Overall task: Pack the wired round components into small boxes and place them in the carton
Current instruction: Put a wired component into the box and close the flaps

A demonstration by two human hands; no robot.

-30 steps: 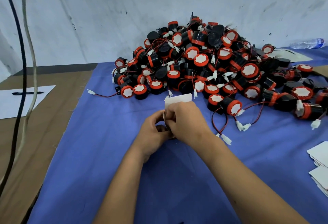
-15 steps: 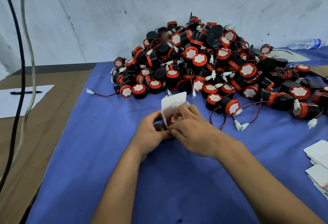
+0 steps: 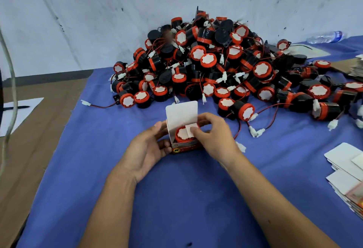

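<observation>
In the head view I see the small box [image 3: 183, 145] at frame centre on the blue counter [image 3: 176, 198], lid flap upright, a round component [image 3: 182, 134] seated inside. My left hand [image 3: 146, 151] wraps a holding grip round the box's left side. My right hand [image 3: 213, 135] pinches a side flap over the component. The component pile [image 3: 225, 67] lies beyond, flat boxes [image 3: 349, 173] at lower right.
</observation>
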